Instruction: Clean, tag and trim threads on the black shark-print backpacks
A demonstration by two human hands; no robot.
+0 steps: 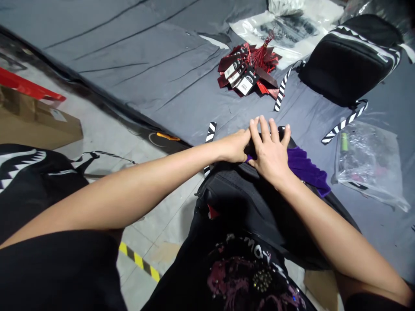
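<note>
A black bag [233, 185] lies at the near edge of the grey-covered table, against my body. My left hand [236, 146] is at its top edge, fingers bent together; what they grip is hidden. Beside it, my right hand [269, 151] lies on the bag with its fingers spread, the tips of the two hands close together. Purple plush fabric [303, 166] sticks out to the right of my right hand. A black-and-white striped strap [210, 131] extends on the left side of the bag.
Red-stringed tags [243, 71] lie beyond my hands. Another black backpack [348, 60] and a clear plastic bag [369, 162] are on the right of the table [129, 56]. At the left are a cardboard box [39, 119] and a further black bag [39, 185].
</note>
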